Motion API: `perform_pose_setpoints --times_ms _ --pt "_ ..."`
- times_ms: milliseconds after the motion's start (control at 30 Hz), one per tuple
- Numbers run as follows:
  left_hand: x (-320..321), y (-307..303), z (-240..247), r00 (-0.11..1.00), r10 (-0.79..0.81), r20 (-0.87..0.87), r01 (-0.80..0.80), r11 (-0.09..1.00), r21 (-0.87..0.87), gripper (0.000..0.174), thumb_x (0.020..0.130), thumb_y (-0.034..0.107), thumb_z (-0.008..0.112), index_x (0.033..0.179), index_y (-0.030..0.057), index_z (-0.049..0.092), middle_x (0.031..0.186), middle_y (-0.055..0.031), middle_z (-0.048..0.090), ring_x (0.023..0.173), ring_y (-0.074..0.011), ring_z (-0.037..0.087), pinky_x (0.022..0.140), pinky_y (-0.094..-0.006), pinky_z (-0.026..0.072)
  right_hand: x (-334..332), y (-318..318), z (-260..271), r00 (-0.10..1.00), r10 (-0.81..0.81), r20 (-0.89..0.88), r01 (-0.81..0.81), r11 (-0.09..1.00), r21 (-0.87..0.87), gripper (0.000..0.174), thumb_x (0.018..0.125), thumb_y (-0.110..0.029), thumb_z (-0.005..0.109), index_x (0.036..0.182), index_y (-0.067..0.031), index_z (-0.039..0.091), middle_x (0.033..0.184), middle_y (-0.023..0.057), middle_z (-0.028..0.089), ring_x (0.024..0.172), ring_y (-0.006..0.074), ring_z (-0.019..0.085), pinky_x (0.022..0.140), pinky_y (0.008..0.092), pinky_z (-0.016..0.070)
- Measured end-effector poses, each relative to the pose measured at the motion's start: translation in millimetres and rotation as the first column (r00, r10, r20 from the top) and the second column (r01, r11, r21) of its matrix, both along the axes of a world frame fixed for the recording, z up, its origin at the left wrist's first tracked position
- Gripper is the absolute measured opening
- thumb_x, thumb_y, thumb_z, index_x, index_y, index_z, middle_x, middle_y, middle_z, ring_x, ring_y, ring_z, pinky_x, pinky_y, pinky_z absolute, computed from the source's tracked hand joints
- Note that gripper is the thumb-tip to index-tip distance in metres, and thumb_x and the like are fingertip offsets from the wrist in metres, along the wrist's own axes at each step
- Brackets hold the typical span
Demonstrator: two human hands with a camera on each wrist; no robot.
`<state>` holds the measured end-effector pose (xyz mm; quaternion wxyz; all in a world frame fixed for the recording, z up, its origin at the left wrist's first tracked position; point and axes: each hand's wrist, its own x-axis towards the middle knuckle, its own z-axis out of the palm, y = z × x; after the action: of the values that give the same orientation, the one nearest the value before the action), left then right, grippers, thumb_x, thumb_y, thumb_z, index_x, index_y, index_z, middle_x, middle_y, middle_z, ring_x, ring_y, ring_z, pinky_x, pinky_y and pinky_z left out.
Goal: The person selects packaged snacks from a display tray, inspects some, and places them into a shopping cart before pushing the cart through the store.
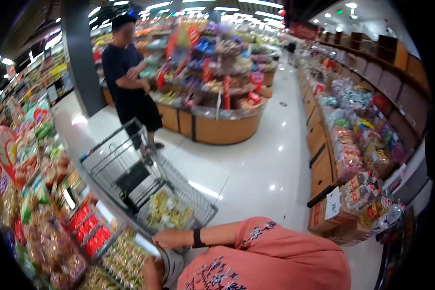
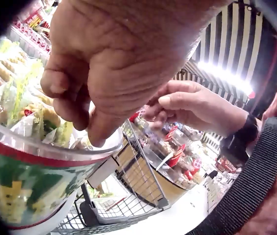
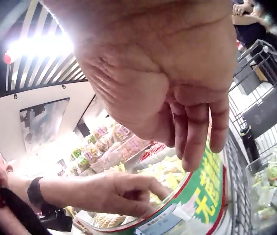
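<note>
A round-fronted bin (image 2: 35,181) with a green printed side and a red-edged clear rim holds many small wrapped snacks (image 1: 123,258). My left hand (image 2: 114,58) is over this bin, fingers bent down among the packets near the rim. In the right wrist view the left hand (image 3: 123,193) shows its fingertips right at the snacks, with no packet visible in its grasp. Loosely bent, the fingers of my right hand (image 3: 177,98) hang by the bin's outer rim, holding nothing visible. That right hand (image 1: 174,238) lies between bin and shopping cart in the head view.
Close beyond the bin stands a wire shopping cart (image 1: 200,203) carrying a clear bag of yellowish packets (image 1: 166,210). Behind it a person (image 1: 128,79) in dark clothes stands with hands together. Red packets (image 1: 89,227) fill neighbouring bins. A curved wooden display (image 1: 227,128) and boxed bottles (image 1: 343,205) flank the aisle.
</note>
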<state>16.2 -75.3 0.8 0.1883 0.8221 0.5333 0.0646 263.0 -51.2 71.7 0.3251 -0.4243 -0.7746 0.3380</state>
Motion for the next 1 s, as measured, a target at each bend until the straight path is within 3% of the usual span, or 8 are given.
perform_pose_setpoints --times_ms 33,67,133,233,433,667,800,1000 --pt "-6.8 3.5 -17.6 0.999 -0.030 -0.029 0.029 0.999 -0.025 0.048 0.087 0.030 0.071 0.127 0.0038 0.063 0.102 -0.0283 0.069 0.087 -0.0474 0.068 0.073 -0.0556 0.0542 11.9 4.5 12.8 0.997 -0.012 0.072 0.019 0.995 -0.096 0.013 0.084 -0.011 0.056 0.090 -0.0040 0.065 0.087 0.0226 0.067 0.085 0.0438 0.064 0.072 0.0507 0.0488" --pt "0.0 -2.1 22.0 0.992 -0.123 -0.027 0.120 0.986 -0.118 0.026 0.100 0.025 0.057 0.109 0.0035 0.067 0.091 -0.0260 0.067 0.078 -0.0402 0.064 0.069 -0.0513 0.0495 26.7 9.7 21.3 0.996 -0.028 0.085 0.035 0.996 -0.082 0.014 0.084 -0.011 0.056 0.091 -0.0043 0.065 0.088 0.0218 0.067 0.085 0.0429 0.064 0.073 0.0505 0.0491" --pt "-5.0 5.5 -1.8 0.964 -0.264 -0.026 0.263 0.944 0.198 0.022 0.098 0.021 0.058 0.090 0.0020 0.067 0.079 -0.0243 0.066 0.070 -0.0432 0.062 0.064 -0.0526 0.0488 49.8 16.5 34.1 0.994 -0.056 0.089 0.062 0.996 -0.062 0.015 0.085 -0.012 0.056 0.093 -0.0050 0.065 0.089 0.0204 0.069 0.086 0.0413 0.066 0.073 0.0502 0.0498" --pt "13.9 -5.3 38.9 0.963 -0.102 0.250 0.054 0.980 0.193 0.023 0.098 0.021 0.058 0.088 0.0010 0.065 0.077 -0.0249 0.065 0.071 -0.0447 0.062 0.063 -0.0529 0.0483 88.4 38.5 6.5 0.988 -0.154 0.035 0.151 0.986 0.072 0.016 0.087 -0.013 0.056 0.099 -0.0058 0.064 0.089 0.0178 0.069 0.085 0.0385 0.067 0.073 0.0493 0.0503" --pt "9.1 6.6 8.9 0.973 -0.200 0.118 0.174 0.965 0.198 0.024 0.097 0.022 0.057 0.089 0.0018 0.066 0.077 -0.0253 0.066 0.070 -0.0463 0.061 0.063 -0.0539 0.0475 146.4 20.8 23.5 0.964 -0.267 0.010 0.266 0.962 0.056 0.016 0.090 -0.012 0.053 0.099 -0.0049 0.065 0.087 0.0177 0.068 0.079 0.0357 0.066 0.073 0.0468 0.0503" --pt "13.5 12.7 0.5 0.973 -0.233 0.011 0.225 0.951 0.213 0.022 0.094 0.022 0.056 0.087 0.0039 0.067 0.075 -0.0238 0.067 0.067 -0.0443 0.063 0.060 -0.0538 0.0495 193.7 1.7 -10.9 0.933 -0.360 0.001 0.336 0.870 -0.361 0.016 0.088 -0.013 0.058 0.100 -0.0041 0.064 0.087 0.0142 0.067 0.072 0.0302 0.063 0.069 0.0418 0.0505" --pt "7.5 13.0 -13.8 0.976 -0.219 -0.013 0.214 0.934 0.285 0.021 0.093 0.022 0.057 0.088 0.0044 0.068 0.075 -0.0232 0.068 0.067 -0.0439 0.064 0.061 -0.0541 0.0503 208.9 -1.1 -27.4 0.935 -0.353 -0.033 0.344 0.925 -0.163 0.017 0.091 -0.008 0.049 0.100 -0.0014 0.061 0.076 0.0128 0.064 0.055 0.0240 0.064 0.048 0.0392 0.0542" --pt "14.8 5.8 5.4 0.969 -0.240 -0.056 0.246 0.943 0.223 0.017 0.091 0.019 0.057 0.093 0.0054 0.068 0.077 -0.0224 0.069 0.069 -0.0434 0.065 0.061 -0.0536 0.0502 219.9 -20.0 -15.0 0.937 -0.342 -0.066 0.313 0.910 -0.273 0.015 0.092 -0.008 0.049 0.099 -0.0011 0.060 0.080 0.0133 0.065 0.062 0.0243 0.068 0.054 0.0403 0.0536"
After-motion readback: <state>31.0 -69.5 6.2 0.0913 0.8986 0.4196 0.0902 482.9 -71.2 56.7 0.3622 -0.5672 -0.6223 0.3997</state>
